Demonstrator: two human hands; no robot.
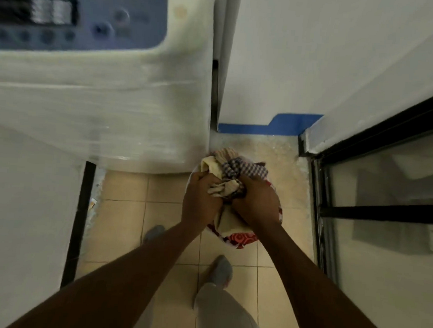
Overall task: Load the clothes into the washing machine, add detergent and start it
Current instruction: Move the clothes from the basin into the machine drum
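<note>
text: none legible | washing machine panel: markings blurred

Washing machine hard left of the basket, glass door right, open tile between.

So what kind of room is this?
Probably a small laundry corner at home: a washing machine stands on a tiled floor, and both hands grip clothes in a basket.

Both arms stretched straight down and forward, left hand and right hand side by side, fingers curled shut, gripping tight.
</note>
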